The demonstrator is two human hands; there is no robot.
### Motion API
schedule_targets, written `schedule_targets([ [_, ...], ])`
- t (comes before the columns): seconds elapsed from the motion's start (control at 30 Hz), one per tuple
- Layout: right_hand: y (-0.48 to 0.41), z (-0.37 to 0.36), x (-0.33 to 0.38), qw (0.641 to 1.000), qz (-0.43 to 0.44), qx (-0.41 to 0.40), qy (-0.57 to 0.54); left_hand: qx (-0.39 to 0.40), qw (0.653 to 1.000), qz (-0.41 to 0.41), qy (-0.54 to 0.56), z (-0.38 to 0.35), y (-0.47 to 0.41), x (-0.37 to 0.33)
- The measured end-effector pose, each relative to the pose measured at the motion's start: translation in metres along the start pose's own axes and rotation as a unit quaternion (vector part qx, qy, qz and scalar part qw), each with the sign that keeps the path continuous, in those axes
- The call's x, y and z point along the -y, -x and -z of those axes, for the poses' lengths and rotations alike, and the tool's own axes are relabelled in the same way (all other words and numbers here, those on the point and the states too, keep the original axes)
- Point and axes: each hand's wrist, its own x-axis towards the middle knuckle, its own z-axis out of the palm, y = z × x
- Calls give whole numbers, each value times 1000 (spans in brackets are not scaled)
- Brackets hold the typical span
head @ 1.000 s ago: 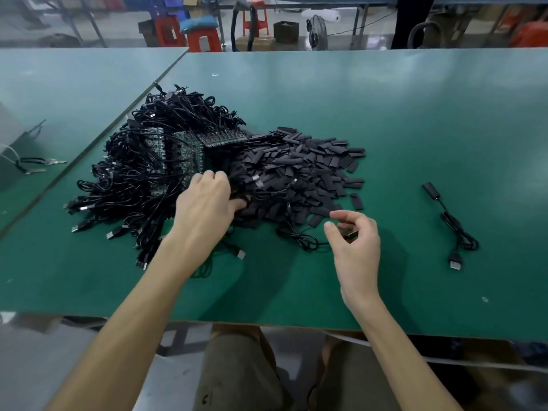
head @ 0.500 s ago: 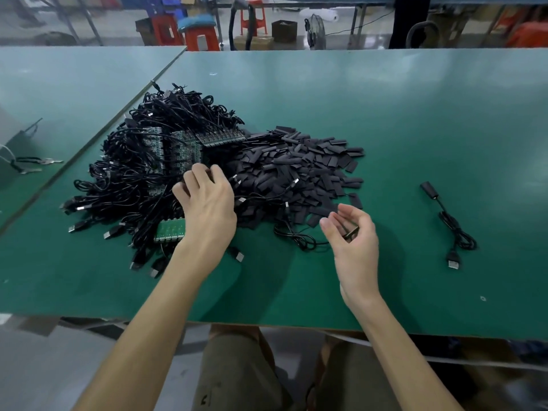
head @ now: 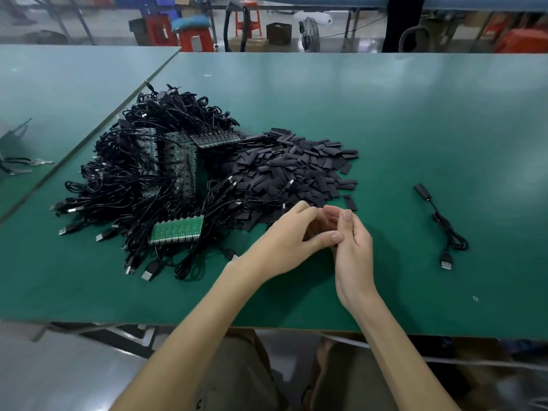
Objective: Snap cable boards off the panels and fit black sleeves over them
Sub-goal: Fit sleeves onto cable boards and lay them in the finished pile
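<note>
The green counter fills most of the view, with a second counter butted against its left edge. On the left half of the main one lies a big tangled heap of black cables, their USB plugs sticking out along its near and left edges. Panels of cable boards are stacked in the middle of the heap. Touching the heap on its right is a spread pile of flat black sleeves.

At the near edge of the sleeve pile the two hands meet. The left hand reaches its thumb across to the right hand, and both sets of fingers curl inward round the same spot. Whatever sits between them is hidden, so I cannot tell what either grips; a dark sliver may show under the left thumb.

A single green panel lies flat on the near side of the cable heap. Well to the right, one sleeved cable lies alone.
</note>
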Motion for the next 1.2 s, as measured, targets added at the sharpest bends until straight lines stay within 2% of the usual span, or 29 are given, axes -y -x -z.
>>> schedule_targets([
  [0.17,0,-1,0,1000,3,14,-1,29,1000,-4,-11,3,1,10],
  [0.27,0,-2,2,1000,6,19,-15,6,1000,-9,4,6,2,16],
  [0.4,1,-3,3,997,-2,6,-71,-65,985,-12,160,16,4,23],
  [0.47,1,-5,4,998,6,2,-63,-84,972,-3,220,20,5,25],
  [0.6,-4,-6,3,999,12,10,41,-108,956,6,271,18,4,30],
  [0.7,-14,-7,5,978,50,63,190,-123,950,19,285,15,3,32],
  [0.8,-31,-9,8,897,137,104,408,-133,948,28,288,12,0,33],
  [0.87,-39,-10,8,856,148,113,481,-134,950,29,280,10,0,34],
  [1.07,-39,-9,5,873,140,68,463,-122,971,52,197,10,-10,37],
  [1.2,-40,-7,6,893,134,35,428,-173,978,76,91,12,-18,40],
])
